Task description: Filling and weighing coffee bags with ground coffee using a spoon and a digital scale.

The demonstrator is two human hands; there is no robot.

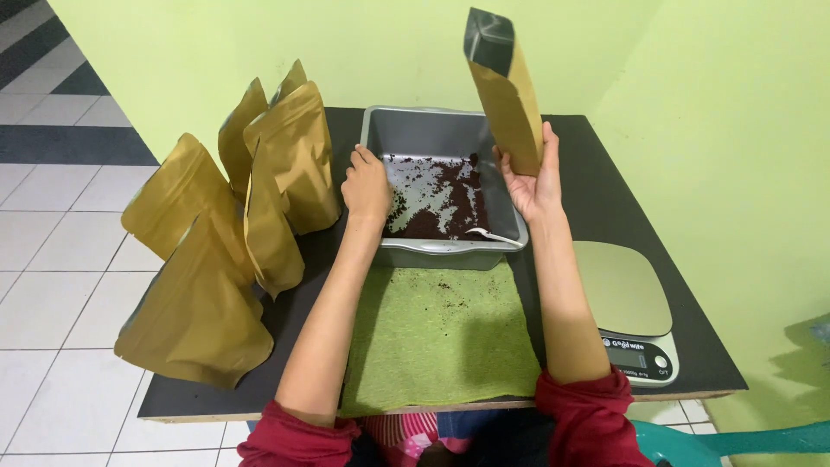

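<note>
My right hand (532,177) holds a flat gold pouch (506,91) upright by its lower end, above the right rim of a grey metal tray (415,130). The pouch's top is open and dark inside. My left hand (367,186) rests on the tray's left rim with its fingers curled over the edge. Dark ground coffee (441,203) is spread thinly over the tray's bottom. A small white spoon (493,234) lies in the tray's near right corner.
Several filled gold pouches (251,199) stand on the left of the black table (614,199). A green cloth (441,333) with dark crumbs lies in front of the tray. A digital kitchen scale (627,298) sits at the right. Green walls are close behind and to the right.
</note>
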